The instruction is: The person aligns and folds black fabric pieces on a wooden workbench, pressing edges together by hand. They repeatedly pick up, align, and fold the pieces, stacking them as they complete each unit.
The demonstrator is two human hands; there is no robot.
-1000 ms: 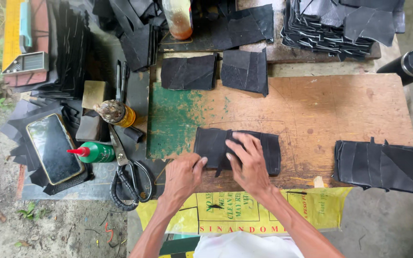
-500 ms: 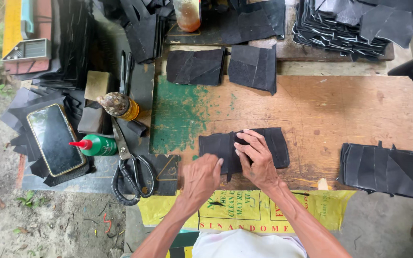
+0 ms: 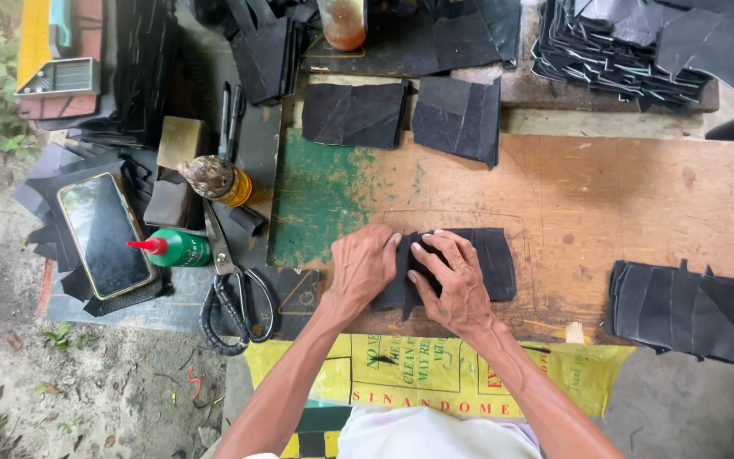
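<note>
both hands press on a black leather piece [image 3: 493, 263] that lies flat on the wooden board [image 3: 639, 204], near the front edge and a little left of the middle. the piece is dark, matte and roughly rectangular, and its left part looks folded under the fingers, but how many layers are there i cannot tell. the left hand [image 3: 364, 268] lies palm down on the left end of the piece, fingers flat and not clenched; it grasps nothing, it only pushes down. the right hand [image 3: 452, 280] lies just beside it, touching the same piece with bent fingers, also pressing and not closed around it. the two hands almost touch each other. under the front edge of the board hangs a yellow plastic sack [image 3: 435, 378] with red and green printed letters. to the left of the board stands a green squeeze bottle [image 3: 176, 248] with a red pointed cap, lying on its side, and behind it a small round tin [image 3: 214, 178] with a yellow label. black-handled scissors [image 3: 231, 293] lie next to the bottle, and a phone [image 3: 104, 234] lies further left on dark scraps. at the right end of the board rests a stack of black cut pieces [image 3: 694, 310].
</note>
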